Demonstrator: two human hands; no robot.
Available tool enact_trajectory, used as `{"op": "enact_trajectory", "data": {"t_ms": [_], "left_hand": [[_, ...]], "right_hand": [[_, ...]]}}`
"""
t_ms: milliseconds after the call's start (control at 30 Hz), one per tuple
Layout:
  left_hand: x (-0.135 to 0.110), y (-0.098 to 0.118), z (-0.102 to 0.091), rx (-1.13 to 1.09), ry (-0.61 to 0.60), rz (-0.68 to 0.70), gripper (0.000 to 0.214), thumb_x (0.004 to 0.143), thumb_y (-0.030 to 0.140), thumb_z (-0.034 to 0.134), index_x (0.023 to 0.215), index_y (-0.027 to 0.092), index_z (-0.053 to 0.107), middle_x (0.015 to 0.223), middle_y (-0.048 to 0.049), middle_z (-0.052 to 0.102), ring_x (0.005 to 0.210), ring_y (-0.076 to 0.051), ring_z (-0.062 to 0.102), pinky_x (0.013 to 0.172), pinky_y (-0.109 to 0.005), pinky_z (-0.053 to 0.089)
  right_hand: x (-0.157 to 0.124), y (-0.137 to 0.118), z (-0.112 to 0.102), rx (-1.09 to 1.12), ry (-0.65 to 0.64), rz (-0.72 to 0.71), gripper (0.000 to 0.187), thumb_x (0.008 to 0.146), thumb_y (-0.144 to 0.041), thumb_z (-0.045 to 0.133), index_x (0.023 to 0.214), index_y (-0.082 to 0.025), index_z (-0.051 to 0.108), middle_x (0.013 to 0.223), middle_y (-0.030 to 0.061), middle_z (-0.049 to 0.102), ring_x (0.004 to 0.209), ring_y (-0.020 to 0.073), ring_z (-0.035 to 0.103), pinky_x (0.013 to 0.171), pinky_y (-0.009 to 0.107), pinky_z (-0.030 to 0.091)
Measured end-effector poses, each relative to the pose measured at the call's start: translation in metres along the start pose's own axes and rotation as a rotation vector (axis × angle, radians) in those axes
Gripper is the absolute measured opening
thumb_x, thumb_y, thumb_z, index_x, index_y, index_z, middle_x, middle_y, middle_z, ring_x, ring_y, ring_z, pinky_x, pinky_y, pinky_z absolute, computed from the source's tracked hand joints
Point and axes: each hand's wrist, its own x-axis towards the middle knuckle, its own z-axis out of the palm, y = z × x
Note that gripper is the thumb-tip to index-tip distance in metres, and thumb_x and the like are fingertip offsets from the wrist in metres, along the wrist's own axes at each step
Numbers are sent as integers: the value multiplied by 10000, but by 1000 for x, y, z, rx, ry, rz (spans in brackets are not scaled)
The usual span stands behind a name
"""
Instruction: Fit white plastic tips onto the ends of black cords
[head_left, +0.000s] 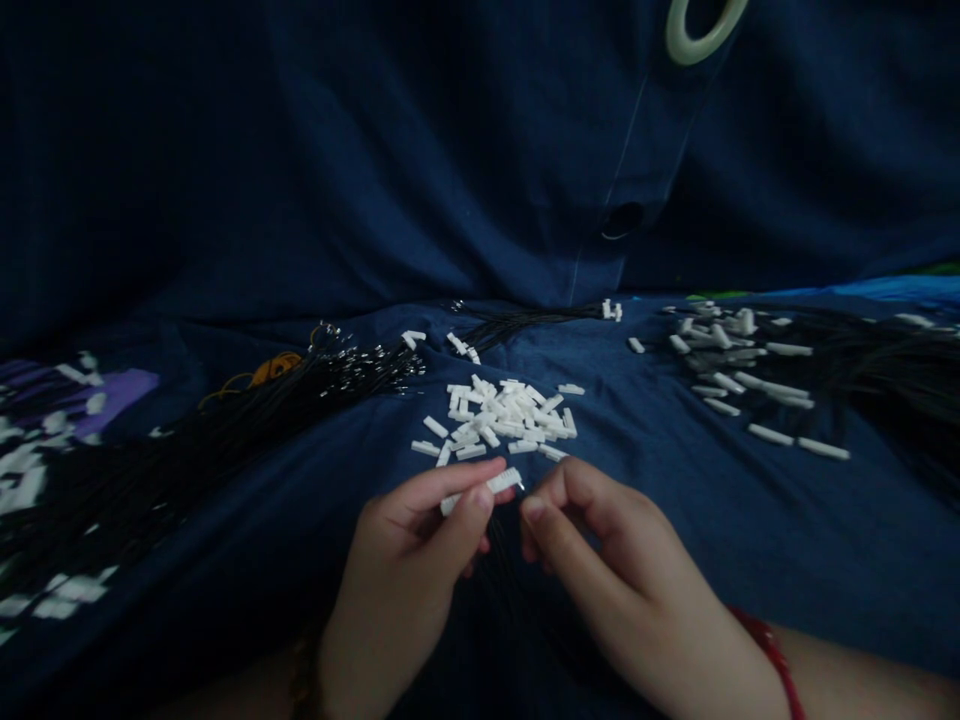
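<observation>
Between the thumb and fingers of my left hand [420, 560] is a white plastic connector housing [504, 481], held at a slight tilt. My right hand [607, 560] is closed in a pinch close to the housing's right end. A tiny shiny metal tip [521, 486] shows at its fingertips, apparently a wire terminal. Dark wires [502, 570] hang below and between the hands, hard to make out in the dim light. Just beyond my fingers lies a loose pile of white connector housings [510, 410].
Dark blue cloth [300, 600] covers the surface and rises behind. A bundle of black wires with metal tips [360, 370] lies left, beside an orange cord [276, 370]. Wires with white connectors [750, 380] lie right. A pale ring [682, 45] hangs at the top.
</observation>
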Motion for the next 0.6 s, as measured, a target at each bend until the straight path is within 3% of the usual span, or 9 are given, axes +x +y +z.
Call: {"op": "enact_trajectory", "data": {"t_ms": [233,367,467,600], "left_hand": [[1,2,-3,198,-33,344,171,743,162,563,841,255,667,815,19,683,727,-125,607,649,-205,468],[0,-1,-5,274,-61,421,172,749,148,553,841,246,659,867,8,674,788,-136,602,677,-213,462],[1,-1,-4,225,-76,362,166,752,171,556,857,240,663,858,2,674,723,-127,597,639,-214,465],[6,2,-1,10,-61,91,164,748,231,575,888,224,661,765,0,684,553,-85,537,500,-175,433]], "right_hand": [[2,1,0,64,-32,28,237,889,-279,380,713,-184,506,649,-39,528,597,80,484,548,214,353],[3,0,0,94,-26,85,256,879,-295,389,694,-178,522,614,-29,513,563,89,463,516,210,343],[8,-3,-5,72,-60,114,248,870,-273,383,682,-167,505,619,-23,510,572,88,458,524,200,346],[18,-10,-20,24,-213,168,176,836,-243,418,708,-155,503,592,-25,506,539,83,458,510,188,356]]}}
